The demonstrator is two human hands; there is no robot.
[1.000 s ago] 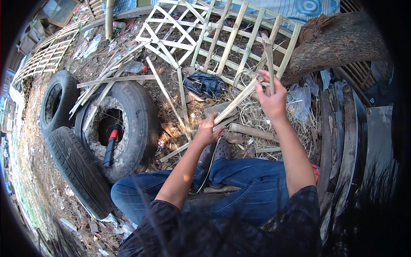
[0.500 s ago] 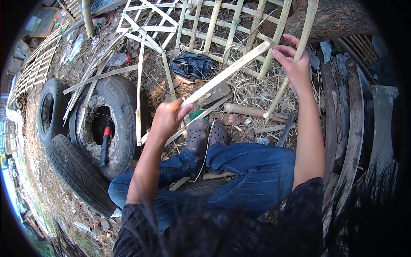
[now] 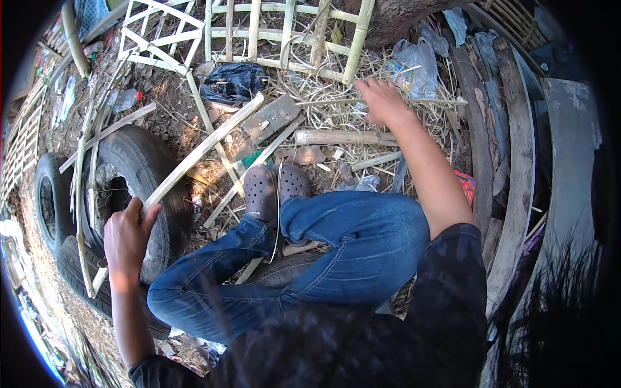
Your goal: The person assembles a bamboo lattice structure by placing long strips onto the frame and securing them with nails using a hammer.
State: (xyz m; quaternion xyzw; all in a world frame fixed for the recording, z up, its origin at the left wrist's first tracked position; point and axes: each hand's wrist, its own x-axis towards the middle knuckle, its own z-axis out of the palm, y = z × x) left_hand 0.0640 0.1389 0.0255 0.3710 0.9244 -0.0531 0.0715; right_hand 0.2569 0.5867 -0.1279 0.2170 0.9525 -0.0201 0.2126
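My left hand (image 3: 126, 242) is closed round the near end of a pale split bamboo strip (image 3: 204, 152), which slants up to the right, past my shoes. My right hand (image 3: 386, 105) is stretched out to the far side with its fingers apart. A thinner bamboo strip (image 3: 436, 101) runs crosswise beneath that hand, over the straw-like shavings; whether the palm touches it is hard to see. Just beyond the fingertips is the corner of a lattice panel (image 3: 288, 39) of bamboo slats.
Old tyres (image 3: 145, 161) lie at the left, with bamboo strips (image 3: 81, 194) leaning across them. A black plastic bag (image 3: 234, 82), a flat grey block (image 3: 272, 118) and a bamboo piece (image 3: 346, 137) lie ahead of my shoes (image 3: 262, 194). Weathered planks (image 3: 521, 161) line the right side.
My left hand has moved left and nearer with its bamboo strip. My right hand has turned leftward; the strip upright in it before is gone from there, and one now lies crosswise beneath it.
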